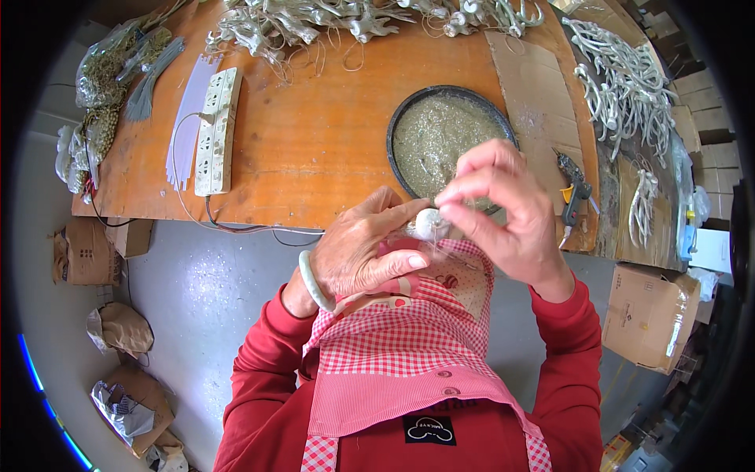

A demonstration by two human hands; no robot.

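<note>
My left hand (366, 252) holds a small round white piece (429, 223) between thumb and fingers, just over the table's near edge. A pale green bangle (313, 282) sits on that wrist. My right hand (503, 208) pinches the top of the same white piece with thumb and forefinger; a thin thread seems to hang from it. Right behind the hands lies a round black tray (397, 118) filled with fine glittery grains. Both forearms are in red sleeves, above a red-checked apron.
On the orange wooden table (314, 134) lie two white power strips (215, 130), a glue gun (576, 193), cardboard sheets and heaps of pale shaped pieces (629, 86) at the back and right. Cardboard boxes (649, 315) and bags stand on the grey floor.
</note>
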